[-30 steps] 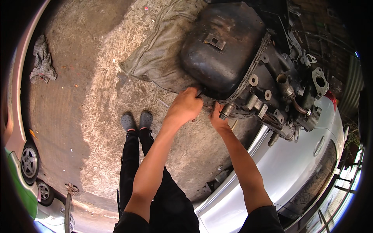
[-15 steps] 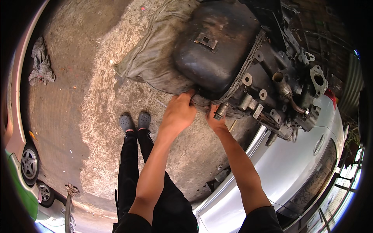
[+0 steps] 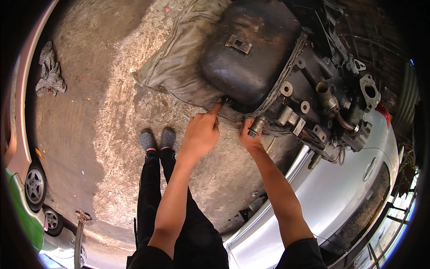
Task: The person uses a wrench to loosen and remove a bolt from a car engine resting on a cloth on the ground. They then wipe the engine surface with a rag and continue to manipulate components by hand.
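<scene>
An engine block with pipes, flanges and washer-like fittings (image 3: 327,121) fills the upper right, its black oil pan (image 3: 246,67) uppermost beside a dirty grey-brown sack (image 3: 179,71). My left hand (image 3: 201,132) reaches the pan's lower-left edge with its index finger stretched out, the tip at a dark gap there, and the other fingers bent. My right hand (image 3: 248,136) is closed at the underside of the engine's near edge, behind a protruding bolt fitting (image 3: 256,126); what it grips is hidden.
A silver car (image 3: 322,197) stands close at my right under the engine's side. At the left are parked cars with wheels (image 3: 35,184), a crumpled rag (image 3: 50,71) on the concrete floor (image 3: 112,134), and a metal post (image 3: 79,233). My shoes and legs (image 3: 156,166) are below the hands.
My left hand has drawn back down and left from the pan's edge, its index finger now extended. My right hand has shifted slightly left and stays under the edge.
</scene>
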The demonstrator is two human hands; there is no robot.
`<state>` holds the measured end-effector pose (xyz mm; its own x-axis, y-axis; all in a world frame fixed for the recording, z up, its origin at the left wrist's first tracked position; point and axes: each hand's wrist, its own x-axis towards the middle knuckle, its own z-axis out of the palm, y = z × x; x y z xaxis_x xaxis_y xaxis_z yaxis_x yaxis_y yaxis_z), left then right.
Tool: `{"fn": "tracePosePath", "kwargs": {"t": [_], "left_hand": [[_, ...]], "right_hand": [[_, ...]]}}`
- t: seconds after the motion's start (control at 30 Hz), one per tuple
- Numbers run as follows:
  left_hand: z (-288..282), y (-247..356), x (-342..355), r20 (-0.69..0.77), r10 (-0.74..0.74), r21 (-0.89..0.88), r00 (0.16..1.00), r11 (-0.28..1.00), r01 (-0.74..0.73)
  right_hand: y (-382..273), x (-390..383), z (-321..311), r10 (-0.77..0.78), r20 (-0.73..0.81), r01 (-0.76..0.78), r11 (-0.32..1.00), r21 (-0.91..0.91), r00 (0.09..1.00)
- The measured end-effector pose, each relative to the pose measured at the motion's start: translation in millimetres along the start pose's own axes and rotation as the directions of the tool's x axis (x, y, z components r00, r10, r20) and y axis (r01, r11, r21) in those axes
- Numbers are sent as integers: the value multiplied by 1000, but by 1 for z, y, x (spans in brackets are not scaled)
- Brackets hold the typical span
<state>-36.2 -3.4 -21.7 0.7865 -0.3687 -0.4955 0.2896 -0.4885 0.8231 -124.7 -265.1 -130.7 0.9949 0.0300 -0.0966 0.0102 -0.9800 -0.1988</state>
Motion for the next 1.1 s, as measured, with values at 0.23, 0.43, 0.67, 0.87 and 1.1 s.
{"fn": "tracePosePath", "kwargs": {"t": [0.23,0.43,0.67,0.87,1.1], "left_hand": [[32,-26,10,-24,30,-215,999,976,-34],[58,-40,19,-206,133,-400,969,893,-208],[68,-66,28,-109,155,-356,982,916,-184],[49,-46,18,-15,76,-359,997,930,-76],[14,14,23,133,-119,-429,984,888,165]], "right_hand": [[-12,6,-19,-84,-56,79,993,-88,995],[-23,10,-28,-61,-62,59,998,-24,996],[-19,9,-20,-19,-59,19,1000,-11,998],[-18,9,-21,31,-6,-30,989,143,999],[-19,14,-23,-57,-13,57,998,-42,998]]}}
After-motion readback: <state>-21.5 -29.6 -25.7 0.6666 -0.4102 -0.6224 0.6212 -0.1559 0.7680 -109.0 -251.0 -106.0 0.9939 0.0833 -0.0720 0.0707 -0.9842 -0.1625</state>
